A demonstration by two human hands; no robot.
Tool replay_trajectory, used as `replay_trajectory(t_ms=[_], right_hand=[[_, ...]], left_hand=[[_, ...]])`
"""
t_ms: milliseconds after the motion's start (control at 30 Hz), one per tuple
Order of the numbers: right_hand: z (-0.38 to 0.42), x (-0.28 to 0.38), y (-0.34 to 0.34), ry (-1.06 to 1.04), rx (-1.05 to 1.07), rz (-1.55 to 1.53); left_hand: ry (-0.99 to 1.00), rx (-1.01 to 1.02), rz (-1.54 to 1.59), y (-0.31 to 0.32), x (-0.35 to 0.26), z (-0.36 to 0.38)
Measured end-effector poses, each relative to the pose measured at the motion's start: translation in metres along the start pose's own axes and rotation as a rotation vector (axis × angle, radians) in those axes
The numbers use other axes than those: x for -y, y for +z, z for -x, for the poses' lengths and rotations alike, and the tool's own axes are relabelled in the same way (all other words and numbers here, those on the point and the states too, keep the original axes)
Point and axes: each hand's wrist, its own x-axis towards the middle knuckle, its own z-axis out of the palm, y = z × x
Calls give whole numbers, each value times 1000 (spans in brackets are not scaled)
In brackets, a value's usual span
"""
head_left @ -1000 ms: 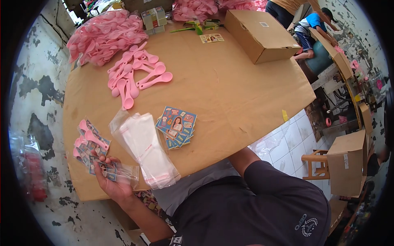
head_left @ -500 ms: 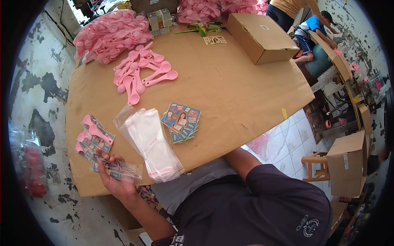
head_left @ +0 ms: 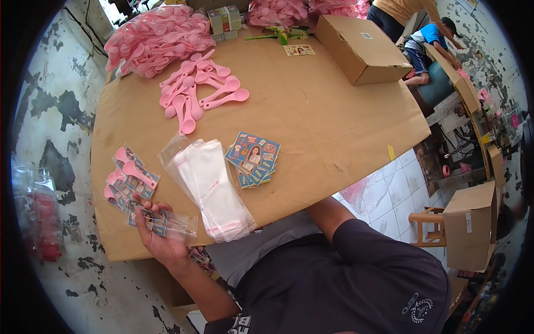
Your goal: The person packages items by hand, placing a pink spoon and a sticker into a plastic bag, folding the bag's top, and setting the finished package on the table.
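Observation:
At the table's near left edge my left hand (head_left: 160, 236) grips a clear plastic packet (head_left: 181, 227) with a printed blue card inside. Just beyond my fingers lies a small group of packets with cards and pink spoons (head_left: 133, 177). A stack of clear plastic bags (head_left: 208, 189) rests to the right of that hand, and beside it are fanned printed cards (head_left: 253, 158). Loose pink measuring spoons (head_left: 192, 92) form a pile farther back. My right forearm drops below the table edge, so the right hand is hidden.
A big bag of pink spoons (head_left: 158, 39) stands at the back left, near small stacked boxes (head_left: 225, 22). A closed cardboard box (head_left: 364, 50) sits at the back right. Beyond the table are two people, a stool (head_left: 428, 227) and an open carton (head_left: 470, 222).
The view has shifted slightly, so the table's contents appear a little farther right and higher. My left hand still holds the packet, and my right hand stays out of sight.

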Motion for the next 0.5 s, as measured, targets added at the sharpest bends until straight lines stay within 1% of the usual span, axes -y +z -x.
replay_trajectory(t_ms=[67, 133, 267, 333, 500], right_hand=[[-1, 1, -1, -7, 0, -3], [4, 2, -4, -19, -4, -5], [7, 7, -5, -37, 8, -2], [15, 7, -9, -51, 21, -1], [51, 15, -19, -111, 67, -4]], left_hand=[[-1, -6, 1, 1, 2, 0], [25, -90, -40, 3, 3, -1], [28, -84, -28, 5, 3, 3], [7, -22, 6, 5, 1, 4], [48, -59, -15, 5, -6, 3]])
